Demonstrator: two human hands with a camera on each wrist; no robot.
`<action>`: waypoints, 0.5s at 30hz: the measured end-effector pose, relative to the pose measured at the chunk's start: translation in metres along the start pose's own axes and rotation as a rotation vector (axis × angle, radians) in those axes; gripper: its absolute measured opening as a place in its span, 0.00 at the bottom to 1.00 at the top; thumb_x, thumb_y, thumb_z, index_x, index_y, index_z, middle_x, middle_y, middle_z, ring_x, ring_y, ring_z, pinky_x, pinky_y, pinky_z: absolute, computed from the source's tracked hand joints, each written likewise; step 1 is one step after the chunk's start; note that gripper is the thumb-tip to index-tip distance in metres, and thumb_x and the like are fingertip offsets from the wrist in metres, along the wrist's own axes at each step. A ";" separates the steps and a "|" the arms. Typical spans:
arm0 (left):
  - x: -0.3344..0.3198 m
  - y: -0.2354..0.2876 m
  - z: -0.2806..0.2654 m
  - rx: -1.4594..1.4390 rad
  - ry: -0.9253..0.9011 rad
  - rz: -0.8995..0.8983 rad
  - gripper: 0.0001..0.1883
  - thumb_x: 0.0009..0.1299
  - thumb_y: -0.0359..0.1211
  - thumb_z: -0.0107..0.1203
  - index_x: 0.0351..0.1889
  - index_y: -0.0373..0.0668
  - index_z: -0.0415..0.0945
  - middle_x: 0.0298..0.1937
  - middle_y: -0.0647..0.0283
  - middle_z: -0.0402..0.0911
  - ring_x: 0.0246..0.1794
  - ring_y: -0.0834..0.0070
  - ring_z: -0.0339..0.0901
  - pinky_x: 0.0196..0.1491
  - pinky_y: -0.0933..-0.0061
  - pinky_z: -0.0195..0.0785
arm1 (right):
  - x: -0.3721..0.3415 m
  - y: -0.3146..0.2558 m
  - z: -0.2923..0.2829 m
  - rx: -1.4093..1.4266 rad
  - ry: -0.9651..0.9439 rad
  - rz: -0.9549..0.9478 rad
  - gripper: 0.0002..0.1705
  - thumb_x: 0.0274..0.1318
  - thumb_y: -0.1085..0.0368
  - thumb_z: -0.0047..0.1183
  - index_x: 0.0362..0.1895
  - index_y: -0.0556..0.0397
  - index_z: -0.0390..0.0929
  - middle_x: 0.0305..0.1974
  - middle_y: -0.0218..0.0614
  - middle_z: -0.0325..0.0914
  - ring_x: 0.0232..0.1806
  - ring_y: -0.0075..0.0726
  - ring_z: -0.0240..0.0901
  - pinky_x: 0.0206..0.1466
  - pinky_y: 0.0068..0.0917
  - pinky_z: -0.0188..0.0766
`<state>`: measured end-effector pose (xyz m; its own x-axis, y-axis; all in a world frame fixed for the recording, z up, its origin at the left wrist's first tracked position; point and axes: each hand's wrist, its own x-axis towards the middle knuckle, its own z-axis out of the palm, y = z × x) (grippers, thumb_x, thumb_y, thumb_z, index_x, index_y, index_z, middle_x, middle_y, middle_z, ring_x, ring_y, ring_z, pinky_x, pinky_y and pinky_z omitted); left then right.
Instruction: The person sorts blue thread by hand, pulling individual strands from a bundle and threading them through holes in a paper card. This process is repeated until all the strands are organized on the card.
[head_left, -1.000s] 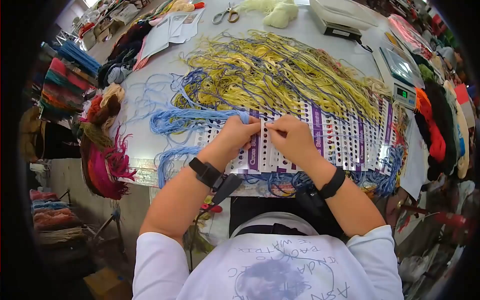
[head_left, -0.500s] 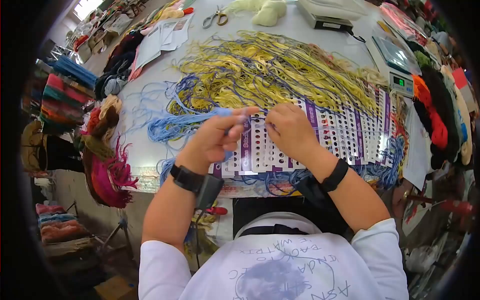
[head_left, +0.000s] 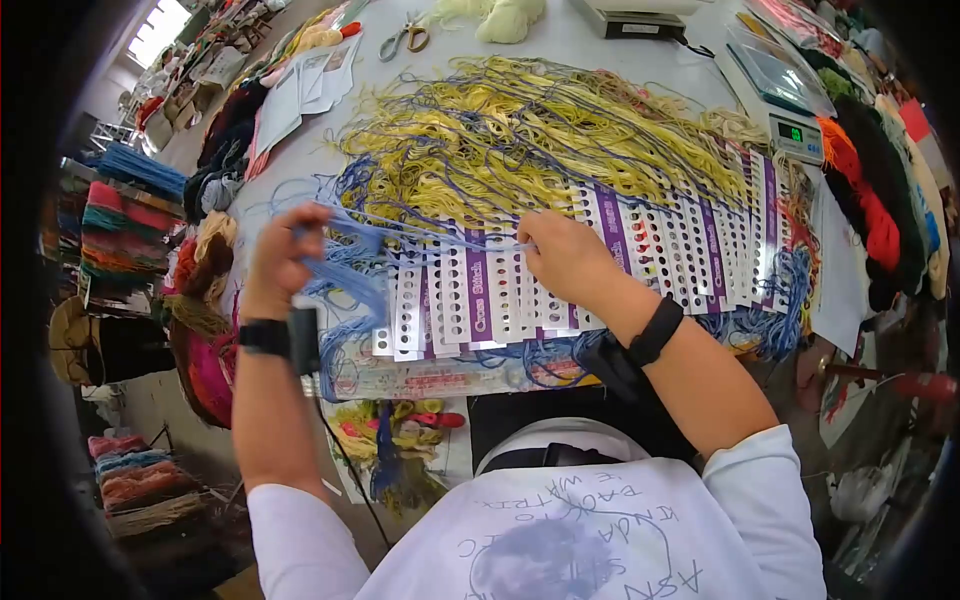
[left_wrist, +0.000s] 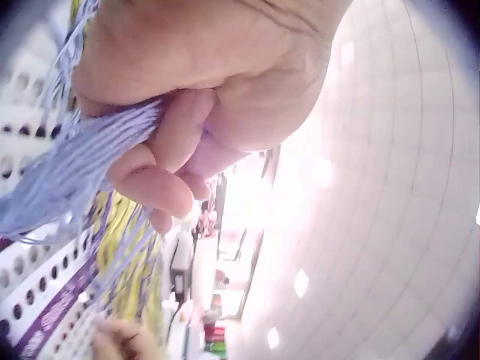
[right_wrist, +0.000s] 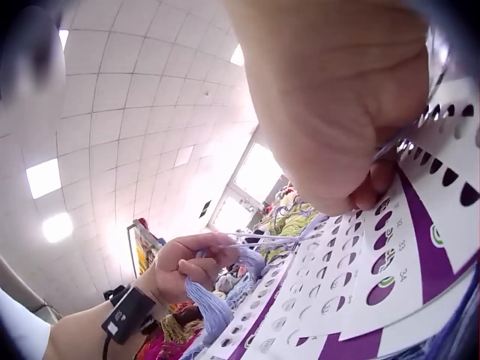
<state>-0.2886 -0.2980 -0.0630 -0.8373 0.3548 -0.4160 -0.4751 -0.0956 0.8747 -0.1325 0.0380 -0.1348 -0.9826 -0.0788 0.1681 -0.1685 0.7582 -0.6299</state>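
At the left of the head view, the left hand (head_left: 285, 262) grips a bundle of light blue thread (head_left: 352, 270); in the left wrist view the bundle (left_wrist: 82, 169) passes between its curled fingers. Several pale blue strands stretch across to the right hand (head_left: 572, 258), whose fingertips pinch them above the punched cards. The white and purple cards (head_left: 478, 290) lie overlapped in a row, yellow and dark blue threads (head_left: 520, 140) spreading from their far edge. The right wrist view shows the right hand (right_wrist: 337, 105) low over the cards, fingertips partly hidden.
Scissors (head_left: 404, 40), papers (head_left: 310, 85) and pale yellow yarn (head_left: 510, 18) lie at the back. A digital scale (head_left: 797, 135) stands at the right, with orange and dark skeins (head_left: 868, 200) beyond. Coloured yarn hangs over the table's left edge.
The left hand has moved left, away from the right hand, drawing the light blue strands out between them. The right hand has stayed near the same cards.
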 end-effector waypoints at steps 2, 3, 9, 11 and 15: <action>0.015 0.039 -0.040 -0.083 0.194 0.094 0.03 0.64 0.28 0.53 0.33 0.38 0.73 0.29 0.67 0.75 0.14 0.89 0.55 0.14 0.88 0.44 | 0.000 -0.001 0.000 -0.012 -0.011 0.022 0.08 0.49 0.69 0.47 0.37 0.52 0.70 0.35 0.44 0.73 0.39 0.53 0.72 0.42 0.44 0.68; 0.019 0.054 -0.049 -0.025 0.344 0.188 0.09 0.66 0.29 0.52 0.42 0.36 0.73 0.36 0.62 0.77 0.17 0.89 0.58 0.15 0.87 0.46 | 0.000 0.000 0.002 0.012 0.022 0.021 0.07 0.48 0.69 0.47 0.35 0.53 0.71 0.34 0.44 0.74 0.38 0.53 0.72 0.41 0.44 0.69; 0.002 0.029 0.043 0.665 0.542 0.360 0.22 0.67 0.34 0.50 0.59 0.38 0.67 0.54 0.56 0.72 0.29 0.77 0.68 0.29 0.75 0.70 | 0.005 -0.012 -0.014 0.241 0.024 0.150 0.07 0.49 0.67 0.50 0.33 0.56 0.75 0.30 0.42 0.77 0.33 0.45 0.75 0.38 0.38 0.71; -0.024 0.003 0.090 0.313 0.151 0.141 0.21 0.69 0.35 0.47 0.59 0.38 0.67 0.58 0.56 0.70 0.41 0.72 0.71 0.37 0.70 0.71 | 0.005 -0.023 -0.020 0.342 0.062 0.165 0.08 0.50 0.66 0.51 0.33 0.56 0.77 0.29 0.41 0.78 0.31 0.40 0.76 0.36 0.35 0.71; -0.061 -0.031 0.158 -0.207 -0.297 -0.028 0.22 0.73 0.39 0.40 0.60 0.37 0.65 0.58 0.57 0.70 0.54 0.70 0.71 0.52 0.64 0.66 | 0.010 -0.076 -0.039 0.822 -0.052 0.159 0.10 0.55 0.67 0.53 0.38 0.61 0.77 0.30 0.31 0.77 0.29 0.19 0.73 0.33 0.19 0.70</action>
<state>-0.1803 -0.1699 -0.0252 -0.7225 0.6117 -0.3223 -0.5671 -0.2575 0.7824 -0.1265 0.0053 -0.0555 -0.9984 -0.0560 0.0084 -0.0113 0.0514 -0.9986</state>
